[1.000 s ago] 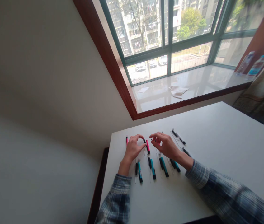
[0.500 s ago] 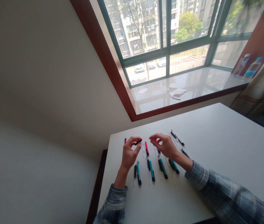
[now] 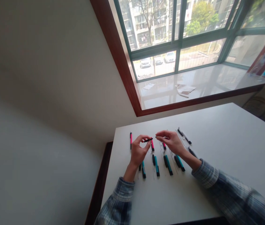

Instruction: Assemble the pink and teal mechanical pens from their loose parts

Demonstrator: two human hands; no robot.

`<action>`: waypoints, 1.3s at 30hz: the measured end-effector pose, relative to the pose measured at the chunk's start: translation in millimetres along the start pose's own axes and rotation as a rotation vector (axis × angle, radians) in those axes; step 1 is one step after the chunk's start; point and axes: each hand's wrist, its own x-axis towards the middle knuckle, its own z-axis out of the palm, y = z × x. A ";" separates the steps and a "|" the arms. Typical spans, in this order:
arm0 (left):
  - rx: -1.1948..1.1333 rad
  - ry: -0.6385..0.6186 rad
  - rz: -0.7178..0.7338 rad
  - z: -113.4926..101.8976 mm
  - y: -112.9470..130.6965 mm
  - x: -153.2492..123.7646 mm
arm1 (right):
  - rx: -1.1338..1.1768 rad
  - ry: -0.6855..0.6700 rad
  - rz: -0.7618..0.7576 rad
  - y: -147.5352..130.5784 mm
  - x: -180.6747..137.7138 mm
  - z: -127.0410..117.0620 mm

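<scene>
Head view. Your left hand is raised just above the white table, thumb and forefinger pinching a small black pen part that lies nearly level and points toward your other hand. Your right hand hovers close opposite, fingers curled together, its fingertips closed on something too small to identify. Between and below the hands lie two pink pens, partly covered. A row of teal pens with black caps lies side by side nearer to you. One pink pen lies alone to the left; black pen pieces lie to the right. Beyond the table, a window sill carries a crumpled cloth.
</scene>
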 end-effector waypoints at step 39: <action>-0.044 -0.058 0.027 3.8 0.7 -3.1 | -0.223 -0.051 -0.058 -4.8 -3.7 1.1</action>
